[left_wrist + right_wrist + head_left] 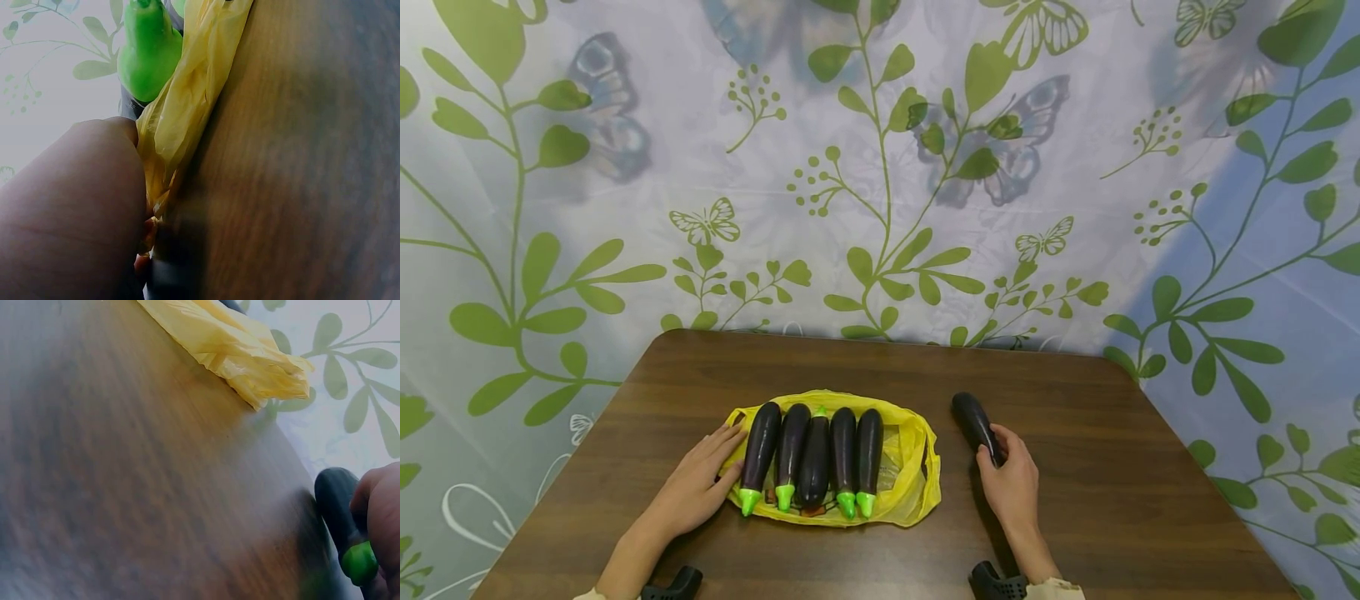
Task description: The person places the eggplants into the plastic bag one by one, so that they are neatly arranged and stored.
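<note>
Several dark purple eggplants lie side by side on a yellow plastic bag. Most have their bright green stem ends towards me; the middle one points away. My left hand rests at the bag's left edge, fingers extended and thumb near the leftmost eggplant. In the left wrist view, that hand touches the yellow plastic below a green stem end. Right of the bag, my right hand grips a single eggplant. Its green cap shows beside the hand in the right wrist view.
The brown wooden table bears everything. Behind it hangs a pale curtain printed with green leaves and butterflies. A black strap piece sits by the left wrist, another black piece by the right.
</note>
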Action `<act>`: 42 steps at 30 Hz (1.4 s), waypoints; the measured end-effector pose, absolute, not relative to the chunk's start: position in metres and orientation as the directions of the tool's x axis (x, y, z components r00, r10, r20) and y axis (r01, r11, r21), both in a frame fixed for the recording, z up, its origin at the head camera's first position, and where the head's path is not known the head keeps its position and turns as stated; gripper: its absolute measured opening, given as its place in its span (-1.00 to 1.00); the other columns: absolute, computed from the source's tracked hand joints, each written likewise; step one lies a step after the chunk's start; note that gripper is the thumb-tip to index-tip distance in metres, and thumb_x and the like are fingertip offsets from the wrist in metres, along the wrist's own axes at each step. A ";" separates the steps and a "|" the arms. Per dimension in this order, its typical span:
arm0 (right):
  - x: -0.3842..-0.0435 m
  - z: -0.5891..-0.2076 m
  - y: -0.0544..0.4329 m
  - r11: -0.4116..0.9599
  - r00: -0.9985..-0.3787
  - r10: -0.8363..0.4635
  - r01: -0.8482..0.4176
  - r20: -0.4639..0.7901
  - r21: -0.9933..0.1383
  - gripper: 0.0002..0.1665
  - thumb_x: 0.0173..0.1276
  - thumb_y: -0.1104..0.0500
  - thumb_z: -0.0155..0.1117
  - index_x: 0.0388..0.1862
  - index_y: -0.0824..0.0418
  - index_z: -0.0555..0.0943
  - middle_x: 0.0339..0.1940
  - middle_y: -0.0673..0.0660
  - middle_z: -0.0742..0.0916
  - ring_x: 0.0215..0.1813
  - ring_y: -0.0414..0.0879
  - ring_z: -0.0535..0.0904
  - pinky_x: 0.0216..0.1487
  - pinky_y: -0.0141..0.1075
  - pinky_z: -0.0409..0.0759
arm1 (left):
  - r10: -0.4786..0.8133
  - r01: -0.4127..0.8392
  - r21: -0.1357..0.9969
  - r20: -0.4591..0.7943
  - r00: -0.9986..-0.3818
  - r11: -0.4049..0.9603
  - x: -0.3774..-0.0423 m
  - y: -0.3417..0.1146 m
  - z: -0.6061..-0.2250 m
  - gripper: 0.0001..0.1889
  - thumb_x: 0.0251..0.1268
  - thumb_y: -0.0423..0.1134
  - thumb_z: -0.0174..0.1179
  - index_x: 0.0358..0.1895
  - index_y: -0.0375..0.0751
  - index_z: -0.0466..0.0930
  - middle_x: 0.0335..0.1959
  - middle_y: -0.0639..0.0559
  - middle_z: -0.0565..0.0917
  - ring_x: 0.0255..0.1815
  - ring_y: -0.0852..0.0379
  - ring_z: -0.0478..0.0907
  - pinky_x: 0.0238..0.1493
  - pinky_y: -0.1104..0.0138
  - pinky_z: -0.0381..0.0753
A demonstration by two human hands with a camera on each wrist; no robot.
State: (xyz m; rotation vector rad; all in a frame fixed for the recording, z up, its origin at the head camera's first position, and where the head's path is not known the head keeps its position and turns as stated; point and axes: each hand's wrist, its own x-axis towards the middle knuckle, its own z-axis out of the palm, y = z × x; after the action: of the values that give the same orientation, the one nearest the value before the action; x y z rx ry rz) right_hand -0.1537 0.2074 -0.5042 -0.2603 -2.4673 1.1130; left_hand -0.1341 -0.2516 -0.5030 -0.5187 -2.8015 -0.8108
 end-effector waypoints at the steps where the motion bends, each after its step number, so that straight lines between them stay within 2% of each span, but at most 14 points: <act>1: -0.153 -0.504 0.207 0.660 -0.895 0.335 0.001 0.293 -0.752 -0.51 0.42 0.29 0.31 0.31 0.32 0.57 0.16 0.41 0.68 0.15 0.29 0.64 0.19 0.19 0.61 | 0.280 0.378 0.482 0.265 -0.923 0.790 -0.134 -0.252 -0.503 -0.48 0.60 -0.18 0.09 0.48 -0.36 0.40 0.52 -0.29 0.39 0.58 -0.28 0.26 0.52 -0.26 0.19; 18: -0.151 -0.499 0.205 0.640 -0.888 0.347 -0.011 0.302 -0.768 -0.53 0.45 0.23 0.35 0.31 0.27 0.59 0.18 0.39 0.69 0.18 0.30 0.65 0.21 0.21 0.61 | 0.282 0.384 0.480 0.273 -0.920 0.789 -0.134 -0.253 -0.507 -0.48 0.60 -0.18 0.10 0.48 -0.36 0.41 0.52 -0.29 0.39 0.57 -0.28 0.26 0.51 -0.26 0.20; 32: -0.147 -0.496 0.203 0.639 -0.882 0.352 -0.017 0.313 -0.769 -0.54 0.45 0.18 0.36 0.29 0.23 0.60 0.15 0.35 0.73 0.14 0.26 0.70 0.13 0.18 0.69 | 0.280 0.383 0.488 0.272 -0.921 0.785 -0.134 -0.253 -0.506 -0.48 0.60 -0.18 0.10 0.48 -0.35 0.41 0.52 -0.30 0.39 0.57 -0.29 0.26 0.51 -0.27 0.19; 42: -0.147 -0.497 0.199 0.643 -0.858 0.338 -0.090 0.388 -0.760 -0.56 0.42 0.22 0.40 0.26 0.20 0.64 0.10 0.29 0.77 0.06 0.20 0.75 0.06 0.11 0.72 | 0.280 0.380 0.488 0.268 -0.922 0.786 -0.135 -0.252 -0.504 -0.48 0.60 -0.18 0.10 0.48 -0.36 0.40 0.52 -0.30 0.39 0.57 -0.29 0.26 0.52 -0.27 0.19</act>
State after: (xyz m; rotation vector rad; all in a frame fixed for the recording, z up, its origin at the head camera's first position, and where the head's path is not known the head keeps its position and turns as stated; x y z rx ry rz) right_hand -0.1469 0.1991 -0.4974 -0.1933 -2.3580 1.1291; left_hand -0.1347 -0.2516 -0.5043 -0.5218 -2.7950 -0.8215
